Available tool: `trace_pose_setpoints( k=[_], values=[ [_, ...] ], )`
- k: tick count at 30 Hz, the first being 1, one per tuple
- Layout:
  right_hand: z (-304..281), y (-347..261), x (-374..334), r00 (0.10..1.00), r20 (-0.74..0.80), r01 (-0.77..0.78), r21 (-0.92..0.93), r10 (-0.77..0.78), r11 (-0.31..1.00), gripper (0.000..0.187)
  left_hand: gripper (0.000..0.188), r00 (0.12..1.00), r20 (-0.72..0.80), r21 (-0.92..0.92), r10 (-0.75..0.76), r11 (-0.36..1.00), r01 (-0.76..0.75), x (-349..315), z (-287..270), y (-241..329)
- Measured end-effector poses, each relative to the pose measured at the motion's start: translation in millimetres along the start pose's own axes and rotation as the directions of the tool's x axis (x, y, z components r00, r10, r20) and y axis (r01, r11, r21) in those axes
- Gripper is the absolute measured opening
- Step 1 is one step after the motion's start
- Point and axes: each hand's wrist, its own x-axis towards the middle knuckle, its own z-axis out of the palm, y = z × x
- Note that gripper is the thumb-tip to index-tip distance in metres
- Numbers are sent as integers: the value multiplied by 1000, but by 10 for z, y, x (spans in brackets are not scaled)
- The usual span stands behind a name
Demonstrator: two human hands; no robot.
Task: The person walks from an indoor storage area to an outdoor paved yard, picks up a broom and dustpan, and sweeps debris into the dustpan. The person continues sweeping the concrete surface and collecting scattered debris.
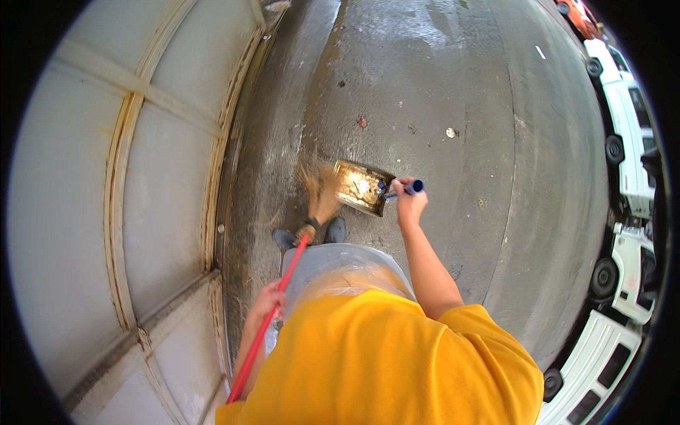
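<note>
My left hand (268,299) is closed round the red handle of a broom (323,195), whose straw bristles spread, slightly blurred, over the wet ground by my boots. The bristle tips lie against or just beside the left end of a metal dustpan (361,185). Its inside is shiny and gold-toned, and a few small dark and blue bits lie near its right end. Gripped in my right hand (409,205) is the dustpan's blue tube handle (414,187), which points up toward me. Some of the left fingers are hidden behind the broom handle.
A pale panelled wall with rusty frames (212,170) runs along my left. Scraps of litter, one reddish (362,122) and one whitish (452,132), lie on the wet pavement (439,78) ahead. White vehicles (627,134) are parked along the far right. My dark boots (336,230) stand below the dustpan.
</note>
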Motion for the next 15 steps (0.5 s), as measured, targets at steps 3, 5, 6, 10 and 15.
trace_pose_setpoints(
  k=[3, 5, 6, 10, 15],
  values=[
    [-560, 152, 116, 989, -124, -37, 317, 80, 948, 15, 73, 998, 23, 72, 58, 996, -60, -289, 57, 6],
    [-965, 346, 187, 973, -175, -71, 383, 148, 921, 17, 73, 994, 5, 95, 108, 990, -108, -555, 159, 373],
    [-1090, 427, 228, 959, -211, -89, 415, 191, 905, 16, 73, 992, -23, 119, 124, 986, -121, -682, 196, 636],
    [-1365, 443, 306, 895, -299, -166, 465, 330, 870, 12, 75, 950, -116, 134, 289, 953, -273, -350, 50, 1500],
    [-1005, 569, 485, 882, -408, -67, 386, 235, 920, 9, 67, 969, -85, -98, 230, 966, -238, 885, -159, 2064]
  ],
)
